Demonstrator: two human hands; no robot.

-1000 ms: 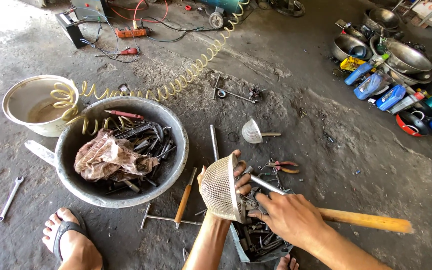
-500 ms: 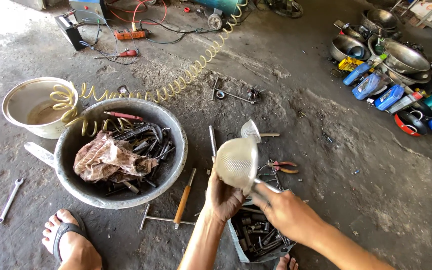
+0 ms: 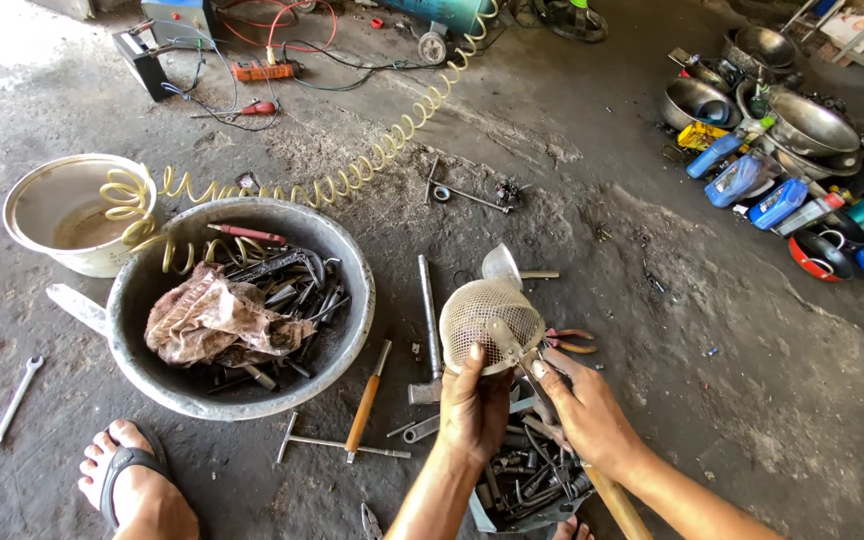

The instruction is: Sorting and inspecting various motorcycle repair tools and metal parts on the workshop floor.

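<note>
My left hand (image 3: 472, 405) grips the lower rim of a round wire-mesh strainer (image 3: 487, 318), thumb pressed on the mesh. The strainer is held up in front of me with its dome turned away. My right hand (image 3: 584, 412) is closed on the strainer's wire neck, where it joins a long wooden handle (image 3: 614, 508) that runs down to the bottom edge. Right under both hands sits a small tray of dark metal tools and parts (image 3: 527, 485).
A large metal basin (image 3: 357, 300) at the left holds a dirty rag (image 3: 212, 320) and tools, with a white bucket (image 3: 42, 205) and a yellow coiled hose (image 3: 352, 175) behind. A hammer (image 3: 367, 400), funnel (image 3: 502, 265), pliers (image 3: 570, 340) and spanner (image 3: 12, 400) lie on the concrete. My sandalled foot (image 3: 132, 485) is bottom left. Bowls and bottles (image 3: 752, 180) crowd the far right.
The strainer has swung from lying sideways with its handle pointing right to standing upright with the handle pointing down towards me. My right hand slid up to its neck.
</note>
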